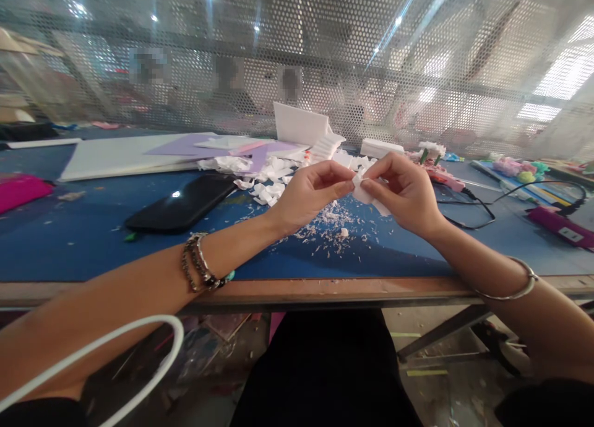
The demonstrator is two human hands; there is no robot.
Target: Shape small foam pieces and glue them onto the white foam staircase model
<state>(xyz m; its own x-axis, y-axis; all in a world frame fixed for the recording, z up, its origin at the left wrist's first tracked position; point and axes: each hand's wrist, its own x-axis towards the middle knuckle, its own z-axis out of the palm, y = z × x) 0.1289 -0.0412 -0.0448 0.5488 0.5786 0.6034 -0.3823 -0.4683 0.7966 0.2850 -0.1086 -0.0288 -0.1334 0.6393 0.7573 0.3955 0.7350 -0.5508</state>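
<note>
Between both hands, above the blue tabletop, is a small crumpled white piece (363, 194) that looks like paper or thin foam sheet. My left hand (310, 194) pinches its left edge with thumb and fingertips. Closed on its right side is my right hand (404, 192), and part of the piece hangs below those fingers. Fine white shreds (331, 232) lie scattered on the table underneath, with one small white lump (344, 232) among them. Behind my left hand is a heap of white scraps (269, 189).
A black phone (183, 204) lies left, before white and purple sheets (116, 155). A white block (301, 124) stands behind the scraps. At right are a pink glue gun (448, 179), black cable (482, 219) and purple power strip (561, 226). A perforated metal screen (325, 37) rises behind.
</note>
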